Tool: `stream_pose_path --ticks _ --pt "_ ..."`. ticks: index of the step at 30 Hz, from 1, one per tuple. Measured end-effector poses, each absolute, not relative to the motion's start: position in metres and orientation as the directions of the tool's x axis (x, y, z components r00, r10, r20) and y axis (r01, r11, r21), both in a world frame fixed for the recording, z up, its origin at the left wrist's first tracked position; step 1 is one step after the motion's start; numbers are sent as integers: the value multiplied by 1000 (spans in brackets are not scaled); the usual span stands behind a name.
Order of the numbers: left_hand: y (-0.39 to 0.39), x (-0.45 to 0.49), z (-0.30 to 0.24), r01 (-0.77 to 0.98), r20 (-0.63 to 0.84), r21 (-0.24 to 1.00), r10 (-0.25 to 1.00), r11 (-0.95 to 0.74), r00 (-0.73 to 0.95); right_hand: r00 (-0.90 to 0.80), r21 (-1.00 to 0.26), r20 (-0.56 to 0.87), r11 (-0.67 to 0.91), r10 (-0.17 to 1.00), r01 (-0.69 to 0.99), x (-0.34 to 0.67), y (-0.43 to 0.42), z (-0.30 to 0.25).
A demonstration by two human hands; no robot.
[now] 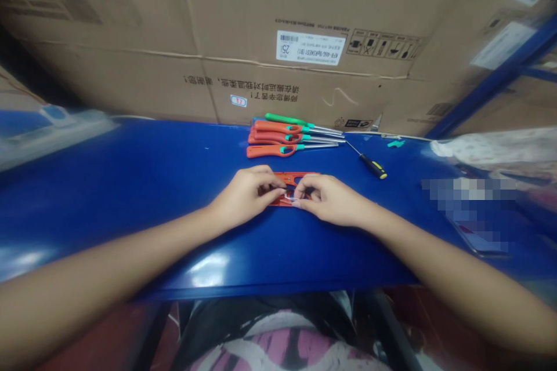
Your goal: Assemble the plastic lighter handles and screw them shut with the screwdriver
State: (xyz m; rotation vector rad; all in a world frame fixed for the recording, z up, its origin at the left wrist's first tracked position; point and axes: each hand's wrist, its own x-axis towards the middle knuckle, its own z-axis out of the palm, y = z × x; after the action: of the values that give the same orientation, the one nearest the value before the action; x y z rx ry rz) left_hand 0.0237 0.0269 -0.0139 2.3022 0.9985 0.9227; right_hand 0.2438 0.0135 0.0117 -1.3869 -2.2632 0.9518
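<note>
My left hand [246,192] and my right hand [328,198] meet over an orange plastic lighter shell [292,178] that lies flat on the blue table [152,185]. Both hands have their fingers pinched together on the shell's middle, around a small clear or metal part that I cannot make out. Behind the hands lies a stack of long-nosed utility lighters [282,136], orange and green with teal triggers and metal tubes pointing right.
A black and yellow screwdriver [369,163] lies to the right of the lighters, with a small teal plastic piece [395,143] beyond it. A large cardboard box [278,29] closes off the back. A phone [478,235] lies on the right.
</note>
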Motion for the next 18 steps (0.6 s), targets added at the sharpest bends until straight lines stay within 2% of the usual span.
stream_pose_path --ticks 4,7,12,18 --pt "26 24 -13 456 394 635 769 -624 504 -484 -694 -113 280 868 663 244 13 15" --pt "26 25 -11 452 393 636 766 -626 509 -538 -643 -94 361 838 675 245 11 17" --pt "25 24 -10 442 391 626 749 -642 535 -576 -471 26 518 817 714 245 7 13" --pt "26 24 -10 453 381 620 751 -641 540 -625 -502 139 599 768 624 245 8 10"
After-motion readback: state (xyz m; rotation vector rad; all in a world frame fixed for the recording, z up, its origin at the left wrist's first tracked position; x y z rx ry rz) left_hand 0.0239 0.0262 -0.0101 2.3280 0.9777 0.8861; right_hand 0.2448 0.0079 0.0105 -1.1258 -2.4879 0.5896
